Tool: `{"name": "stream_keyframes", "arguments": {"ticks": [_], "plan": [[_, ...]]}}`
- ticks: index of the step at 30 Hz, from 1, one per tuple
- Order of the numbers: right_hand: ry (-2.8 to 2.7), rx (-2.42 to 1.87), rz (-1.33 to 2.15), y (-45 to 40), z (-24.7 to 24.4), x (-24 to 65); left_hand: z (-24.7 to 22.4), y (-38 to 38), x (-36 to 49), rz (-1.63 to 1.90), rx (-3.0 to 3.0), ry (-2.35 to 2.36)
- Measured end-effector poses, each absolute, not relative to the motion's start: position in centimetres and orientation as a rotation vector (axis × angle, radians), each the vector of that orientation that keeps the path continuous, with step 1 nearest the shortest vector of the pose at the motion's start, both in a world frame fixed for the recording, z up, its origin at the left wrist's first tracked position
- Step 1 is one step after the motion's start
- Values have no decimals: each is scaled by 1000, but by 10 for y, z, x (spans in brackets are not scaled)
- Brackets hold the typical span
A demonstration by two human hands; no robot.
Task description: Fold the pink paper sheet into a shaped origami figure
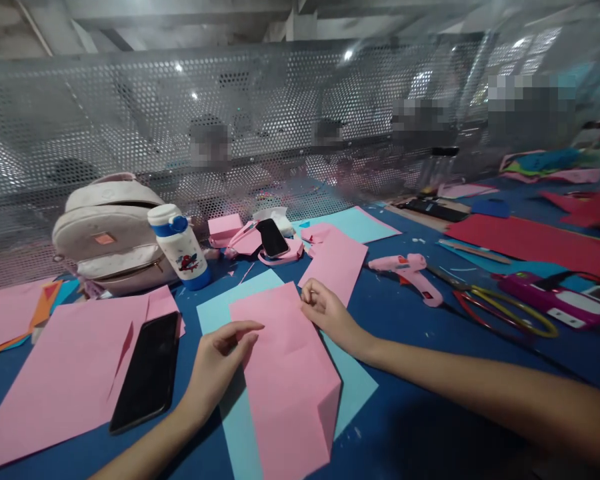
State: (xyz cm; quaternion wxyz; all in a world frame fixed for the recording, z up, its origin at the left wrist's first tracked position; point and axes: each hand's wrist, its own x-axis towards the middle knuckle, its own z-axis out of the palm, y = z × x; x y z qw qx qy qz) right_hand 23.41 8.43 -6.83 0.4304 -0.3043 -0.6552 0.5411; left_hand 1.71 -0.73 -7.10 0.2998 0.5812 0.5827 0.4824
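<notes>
A creased sheet of pink paper (285,373) lies in front of me on top of a light blue sheet (353,387). A folded flap stands up a little along its lower right side. My left hand (220,360) is over the pink sheet's left edge, index finger and thumb stretched out with a small gap between their tips. At the sheet's upper right edge is my right hand (327,317), its fingers curled and pressed together on the paper edge. Another piece of pink paper (337,260) lies just beyond my right hand.
Left are a black phone (147,373), pink sheets (70,367), a bottle (183,250) and a backpack (113,240). Right are a pink glue gun (410,270), scissors (510,310), a purple device (555,300) and red paper (535,243). A perforated metal screen (280,113) stands behind.
</notes>
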Motion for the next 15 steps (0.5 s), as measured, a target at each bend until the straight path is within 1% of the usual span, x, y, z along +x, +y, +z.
{"name": "stream_keyframes", "arguments": {"ticks": [11, 15], "plan": [[-1690, -827, 1403, 84, -64, 240, -71, -11, 7, 1276, 1506, 1684], [-1657, -883, 1507, 86, -71, 240, -71, -11, 7, 1320, 1466, 1694]]}}
